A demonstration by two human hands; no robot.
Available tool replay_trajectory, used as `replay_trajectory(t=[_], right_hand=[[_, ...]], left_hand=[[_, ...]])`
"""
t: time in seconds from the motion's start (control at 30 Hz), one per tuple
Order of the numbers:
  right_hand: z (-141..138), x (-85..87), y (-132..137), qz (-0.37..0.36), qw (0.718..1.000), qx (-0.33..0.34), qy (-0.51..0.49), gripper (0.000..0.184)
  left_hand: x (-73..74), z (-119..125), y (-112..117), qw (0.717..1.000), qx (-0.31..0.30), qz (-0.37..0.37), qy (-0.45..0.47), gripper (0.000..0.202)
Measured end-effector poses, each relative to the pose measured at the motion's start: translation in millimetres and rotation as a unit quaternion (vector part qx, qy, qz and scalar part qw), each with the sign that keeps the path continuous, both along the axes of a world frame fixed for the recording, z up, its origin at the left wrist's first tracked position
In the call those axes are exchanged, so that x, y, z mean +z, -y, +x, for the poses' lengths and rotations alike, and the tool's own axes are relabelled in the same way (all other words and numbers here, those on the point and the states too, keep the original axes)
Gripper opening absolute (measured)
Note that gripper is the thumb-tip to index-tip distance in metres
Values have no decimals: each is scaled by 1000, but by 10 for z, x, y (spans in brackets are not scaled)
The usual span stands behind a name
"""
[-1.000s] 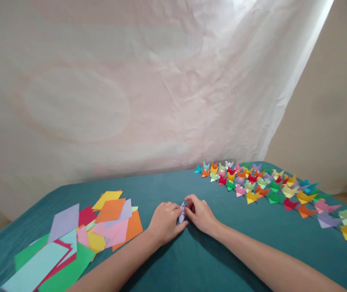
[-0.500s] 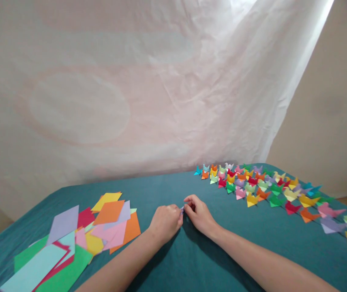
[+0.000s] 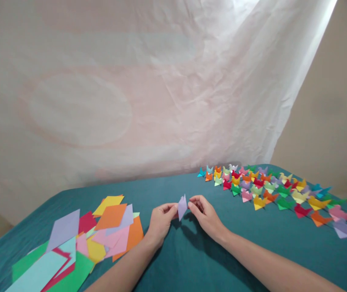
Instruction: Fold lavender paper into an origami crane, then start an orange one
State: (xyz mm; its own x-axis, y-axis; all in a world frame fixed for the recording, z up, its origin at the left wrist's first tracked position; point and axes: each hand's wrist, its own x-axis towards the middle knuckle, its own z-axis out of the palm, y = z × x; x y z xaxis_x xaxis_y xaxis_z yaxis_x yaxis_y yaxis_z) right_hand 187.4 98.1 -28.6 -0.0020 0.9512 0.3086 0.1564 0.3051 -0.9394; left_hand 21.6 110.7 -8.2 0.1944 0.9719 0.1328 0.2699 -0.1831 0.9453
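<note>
Left hand (image 3: 162, 219) pinches lilac folded paper (image 3: 182, 208) by one side, roughly upright above teal cloth (image 3: 158, 188), between both hands. Right hand (image 3: 206, 215) half-curled, fingers parted, just beside it (touching? can't tell). Pinching too hard could crumple folds; too loose, paper might slip.
</note>
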Motion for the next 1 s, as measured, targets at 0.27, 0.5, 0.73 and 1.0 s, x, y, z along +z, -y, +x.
replay_trajectory(t=[0.27,0.5,0.73,1.0], right_hand=[[-7,-23,-12,23,1000,16,4,23],[37,-55,-78,-8,1000,9,18,14],[9,-27,-43,-39,998,33,48,6],[12,-40,-39,-56,996,41,64,10]], left_hand=[[-141,44,11,993,-26,-33,110,32],[-141,30,75,986,-32,155,-46,43],[-46,-48,127,906,-68,303,-288,29],[5,-105,89,856,-78,366,-357,10]])
